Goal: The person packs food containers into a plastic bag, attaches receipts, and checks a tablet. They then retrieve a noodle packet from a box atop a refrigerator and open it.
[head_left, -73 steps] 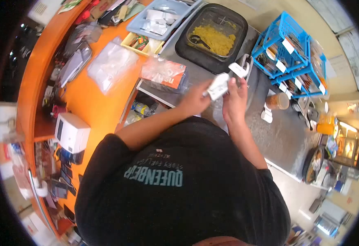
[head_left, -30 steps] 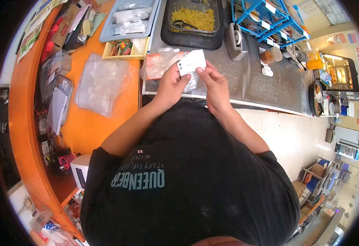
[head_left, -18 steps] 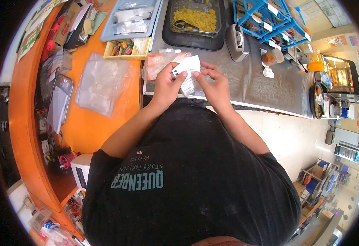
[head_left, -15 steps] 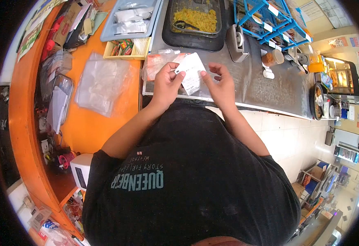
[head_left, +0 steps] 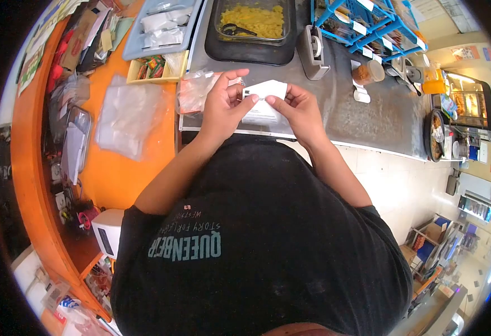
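A small white printed slip (head_left: 261, 115) is held in front of me, over the near edge of the metal counter. My left hand (head_left: 223, 112) pinches its left side with the thumb on top, the index finger stretched out away from it. My right hand (head_left: 300, 112) is closed on the right side, thumb pressed on the printed face and fingers curled behind. The slip's upper edge comes to a blunt peak, and its text is too small to read. Beside my left hand lies a clear plastic packet (head_left: 196, 94) with something orange showing through.
A glass dish of yellow food (head_left: 252, 21) with a black spoon stands on a black tray. Nearby are a tape dispenser (head_left: 314, 53), blue baskets (head_left: 357, 25), a jar (head_left: 369, 73) and a blue tray (head_left: 158, 28). Clear plastic bags (head_left: 125, 117) lie on the orange surface (head_left: 130, 182).
The slip has turned from a slant to nearly level and its upper part looks bent. My right fingers have closed on it, while my left index finger has stretched outward. The view has shifted slightly.
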